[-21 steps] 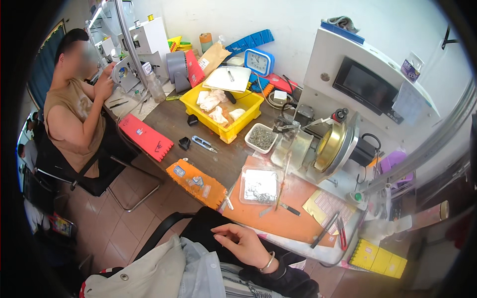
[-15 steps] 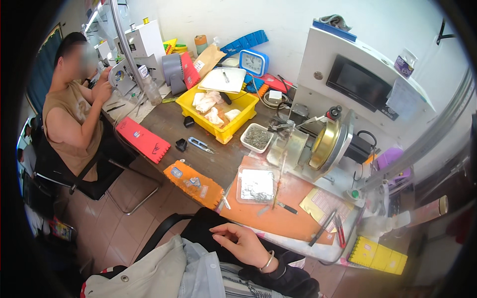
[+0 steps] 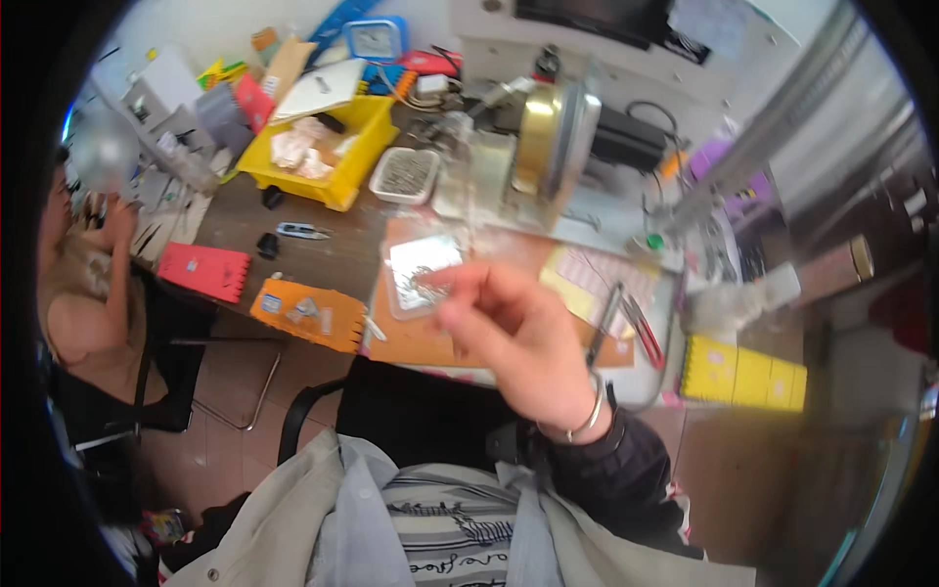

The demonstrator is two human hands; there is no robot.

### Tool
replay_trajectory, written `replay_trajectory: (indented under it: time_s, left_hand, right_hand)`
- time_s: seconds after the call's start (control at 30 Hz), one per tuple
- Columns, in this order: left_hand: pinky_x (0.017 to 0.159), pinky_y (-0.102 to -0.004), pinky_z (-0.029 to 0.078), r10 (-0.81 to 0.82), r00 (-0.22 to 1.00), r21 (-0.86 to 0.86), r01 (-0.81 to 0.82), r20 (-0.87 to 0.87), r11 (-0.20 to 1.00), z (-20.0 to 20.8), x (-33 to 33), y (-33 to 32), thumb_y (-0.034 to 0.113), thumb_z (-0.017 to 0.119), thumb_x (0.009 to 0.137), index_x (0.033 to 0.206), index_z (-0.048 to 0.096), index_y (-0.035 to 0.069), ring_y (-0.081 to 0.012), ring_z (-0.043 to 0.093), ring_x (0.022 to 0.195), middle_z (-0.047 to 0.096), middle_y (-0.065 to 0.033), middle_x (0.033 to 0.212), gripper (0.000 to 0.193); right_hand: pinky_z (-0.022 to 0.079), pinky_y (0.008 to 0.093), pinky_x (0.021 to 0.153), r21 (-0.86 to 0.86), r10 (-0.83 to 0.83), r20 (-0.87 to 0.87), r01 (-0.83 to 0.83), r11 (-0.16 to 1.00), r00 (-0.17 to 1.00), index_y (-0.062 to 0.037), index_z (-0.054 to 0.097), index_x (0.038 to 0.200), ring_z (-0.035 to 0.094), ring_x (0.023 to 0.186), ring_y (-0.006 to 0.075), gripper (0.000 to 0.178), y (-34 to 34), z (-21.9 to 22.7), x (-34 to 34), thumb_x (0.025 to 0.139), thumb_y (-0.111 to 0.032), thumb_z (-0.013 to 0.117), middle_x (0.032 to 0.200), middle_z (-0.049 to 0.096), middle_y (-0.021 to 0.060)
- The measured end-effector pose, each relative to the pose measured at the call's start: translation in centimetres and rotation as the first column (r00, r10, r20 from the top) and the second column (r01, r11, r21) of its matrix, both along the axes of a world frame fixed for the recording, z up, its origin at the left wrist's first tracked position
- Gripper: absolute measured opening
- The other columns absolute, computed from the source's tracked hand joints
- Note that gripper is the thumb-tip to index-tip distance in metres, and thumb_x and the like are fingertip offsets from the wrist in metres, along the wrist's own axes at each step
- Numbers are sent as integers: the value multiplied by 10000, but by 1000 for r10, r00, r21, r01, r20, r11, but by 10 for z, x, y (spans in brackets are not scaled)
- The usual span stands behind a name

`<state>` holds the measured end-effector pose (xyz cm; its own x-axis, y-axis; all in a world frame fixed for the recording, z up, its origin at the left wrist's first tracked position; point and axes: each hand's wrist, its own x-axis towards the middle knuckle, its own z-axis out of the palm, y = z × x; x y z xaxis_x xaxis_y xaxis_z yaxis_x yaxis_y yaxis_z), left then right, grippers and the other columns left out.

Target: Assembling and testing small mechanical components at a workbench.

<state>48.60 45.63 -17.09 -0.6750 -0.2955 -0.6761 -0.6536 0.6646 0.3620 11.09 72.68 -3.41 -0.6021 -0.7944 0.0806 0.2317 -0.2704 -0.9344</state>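
A person's right hand [image 3: 523,338], a silver-coloured metal bangle [image 3: 593,411] at its wrist, overlaps the right side of a shallow, clear plastic tray [image 3: 395,301] of small silvery pieces on an orange work mat [image 3: 406,344], its fingers loosely curled, thumb and forefinger close together, though blur hides whether they grip anything or touch the tray. Beyond the tray stand a square white plastic tub [image 3: 404,201] of small grey metal pieces and, farther left, a deep yellow plastic bin [image 3: 333,193], while a seated co-worker in a tan sleeveless top [image 3: 93,328] appears at left.
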Motion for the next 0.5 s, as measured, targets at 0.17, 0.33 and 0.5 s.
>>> replay_trajectory:
  time_s: [0.17,0.33,0.5]
  left_hand:
    - [816,-438,536,-515,825,82,511,232,856,82,-48,-20,183,676,841,1074,700,49,-360,682,856,699,-162,928,270]
    - [694,-352,527,-363,637,-135,378,-680,916,171,-226,73,1,733,768,953,727,55,-273,683,765,715,-107,867,193]
    - [730,-351,527,-149,163,-22,600,-975,799,169,-278,160,-28,762,744,943,706,40,-273,684,828,710,-101,904,218]
  right_hand:
    - [391,184,604,-158,-331,45,333,929,943,-14,667,1161,493,663,29,225,14,17,-31,990,-156,630,815,621,-13]
    - [399,174,594,-195,-458,-1,450,872,889,-19,672,1097,552,697,14,187,24,14,-35,993,-169,630,829,666,-7]
    - [380,171,566,-267,-571,-16,547,793,821,-23,680,1072,523,659,15,178,25,27,-35,998,-175,625,840,663,-4]
